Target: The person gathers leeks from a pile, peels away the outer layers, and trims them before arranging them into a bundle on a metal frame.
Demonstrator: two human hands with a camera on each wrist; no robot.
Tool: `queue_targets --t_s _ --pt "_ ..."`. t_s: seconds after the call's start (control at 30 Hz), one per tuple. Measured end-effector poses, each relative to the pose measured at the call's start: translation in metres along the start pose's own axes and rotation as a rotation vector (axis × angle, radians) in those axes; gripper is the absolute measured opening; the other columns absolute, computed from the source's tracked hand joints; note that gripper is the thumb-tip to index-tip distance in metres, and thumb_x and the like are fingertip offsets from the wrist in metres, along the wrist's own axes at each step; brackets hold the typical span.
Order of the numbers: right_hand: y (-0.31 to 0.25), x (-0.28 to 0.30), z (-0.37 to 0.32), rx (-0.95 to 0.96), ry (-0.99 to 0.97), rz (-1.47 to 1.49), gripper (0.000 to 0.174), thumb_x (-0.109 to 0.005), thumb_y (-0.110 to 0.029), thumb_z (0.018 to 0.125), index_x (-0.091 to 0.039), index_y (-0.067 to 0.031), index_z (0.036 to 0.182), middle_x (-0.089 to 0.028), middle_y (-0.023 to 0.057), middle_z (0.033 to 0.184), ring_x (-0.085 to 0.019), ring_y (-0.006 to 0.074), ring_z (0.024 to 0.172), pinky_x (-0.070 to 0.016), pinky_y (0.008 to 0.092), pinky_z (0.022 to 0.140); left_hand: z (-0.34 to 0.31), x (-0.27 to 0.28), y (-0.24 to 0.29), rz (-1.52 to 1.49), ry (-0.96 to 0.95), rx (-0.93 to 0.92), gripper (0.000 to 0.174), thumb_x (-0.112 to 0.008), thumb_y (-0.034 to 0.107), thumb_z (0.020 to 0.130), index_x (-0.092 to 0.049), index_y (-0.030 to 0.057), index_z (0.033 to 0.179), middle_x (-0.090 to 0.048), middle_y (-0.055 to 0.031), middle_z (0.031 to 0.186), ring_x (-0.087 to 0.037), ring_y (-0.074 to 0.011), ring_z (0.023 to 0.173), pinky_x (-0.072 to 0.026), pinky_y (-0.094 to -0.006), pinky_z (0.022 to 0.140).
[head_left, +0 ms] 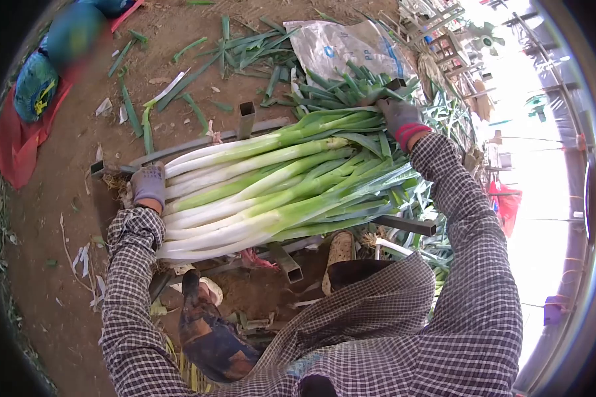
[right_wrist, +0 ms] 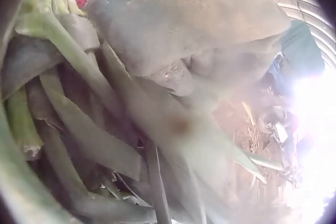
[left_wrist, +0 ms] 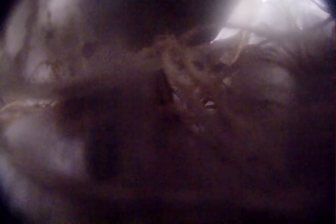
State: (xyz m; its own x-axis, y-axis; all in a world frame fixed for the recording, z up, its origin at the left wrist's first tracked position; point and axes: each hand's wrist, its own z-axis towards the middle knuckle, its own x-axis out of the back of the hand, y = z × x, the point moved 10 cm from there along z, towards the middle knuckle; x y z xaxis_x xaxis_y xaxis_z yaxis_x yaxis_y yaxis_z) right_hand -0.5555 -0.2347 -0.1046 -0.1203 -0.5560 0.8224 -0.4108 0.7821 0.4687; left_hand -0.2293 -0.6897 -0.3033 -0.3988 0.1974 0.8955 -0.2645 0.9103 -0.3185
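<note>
A thick layer of leeks [head_left: 245, 192] lies across a low metal frame, white root ends at the left and green leaves at the right. My gloved left hand [head_left: 149, 184] grips the root ends at the upper left, its fingertips hidden. Stringy roots [left_wrist: 184, 66] fill the dark left wrist view. On the upper right, my right hand [head_left: 402, 118], in a grey glove with a red cuff, grips the leek leaves. The right wrist view has its glove [right_wrist: 184, 29] close over a broad leaf [right_wrist: 173, 124].
Square metal posts [head_left: 246, 119] stand up beside the pile, and a bar [head_left: 407, 225] sticks out at its right. Cut leaves [head_left: 258, 49] and a printed sack [head_left: 351, 49] lie on the dirt ground beyond. Wrapped bundles [head_left: 34, 86] sit at upper left. My shoe [head_left: 341, 255] is close to the frame.
</note>
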Motion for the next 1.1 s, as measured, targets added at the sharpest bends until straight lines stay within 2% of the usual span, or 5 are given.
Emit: queue_targets --t_s 0.4,0.43,0.6,0.87,1.1 --pt "0.056 -0.129 0.125 0.104 -0.212 0.804 0.055 -0.068 -0.016 0.081 -0.054 -0.0068 0.133 -0.062 0.0122 0.123 -0.059 0.0240 0.109 -0.0460 0.0361 0.094 0.002 0.012 -0.006 -0.058 -0.073 0.042 0.025 -0.048 0.015 0.094 -0.072 0.0129 0.102 -0.071 -0.0098 0.104 -0.070 -0.0247 0.095 -0.0564 -0.0405 0.068" --pt "0.085 -0.133 0.101 -0.248 -0.221 1.023 0.066 -0.072 -0.023 0.078 -0.049 -0.0067 0.137 -0.061 0.0163 0.125 -0.058 0.0271 0.113 -0.0453 0.0369 0.097 -0.001 0.011 -0.004 -0.040 -0.078 0.031 0.026 -0.048 0.015 0.094 -0.072 0.0126 0.103 -0.071 -0.0096 0.106 -0.070 -0.0245 0.096 -0.0564 -0.0410 0.068" --pt "0.225 -0.103 0.045 -0.446 -0.071 0.161 0.079 -0.074 -0.033 0.073 -0.042 -0.0085 0.141 -0.058 0.0231 0.128 -0.055 0.0357 0.122 -0.0430 0.0418 0.103 0.004 0.011 0.003 -0.053 -0.160 0.030 0.028 -0.047 0.014 0.096 -0.071 0.0114 0.109 -0.070 -0.0082 0.112 -0.068 -0.0235 0.101 -0.0564 -0.0418 0.069" --pt "-0.150 0.099 -0.087 0.640 0.299 0.131 0.029 -0.063 -0.040 0.086 -0.068 -0.0162 0.100 -0.067 0.0113 0.088 -0.066 0.0342 0.082 -0.0514 0.0442 0.071 0.031 0.001 0.000 -0.052 -0.225 -0.040 0.029 -0.048 0.017 0.096 -0.070 0.0116 0.115 -0.068 -0.0083 0.119 -0.067 -0.0249 0.105 -0.0551 -0.0446 0.077" --pt "-0.306 0.054 -0.068 0.953 0.021 0.097 0.046 -0.059 -0.044 0.086 -0.063 -0.0160 0.122 -0.065 0.0146 0.115 -0.060 0.0326 0.109 -0.0480 0.0423 0.092 0.001 0.037 -0.012 -0.336 -0.161 -0.116 0.037 -0.056 0.019 0.086 -0.064 0.0127 0.122 -0.066 -0.0138 0.118 -0.064 -0.0308 0.107 -0.0515 -0.0424 0.089"
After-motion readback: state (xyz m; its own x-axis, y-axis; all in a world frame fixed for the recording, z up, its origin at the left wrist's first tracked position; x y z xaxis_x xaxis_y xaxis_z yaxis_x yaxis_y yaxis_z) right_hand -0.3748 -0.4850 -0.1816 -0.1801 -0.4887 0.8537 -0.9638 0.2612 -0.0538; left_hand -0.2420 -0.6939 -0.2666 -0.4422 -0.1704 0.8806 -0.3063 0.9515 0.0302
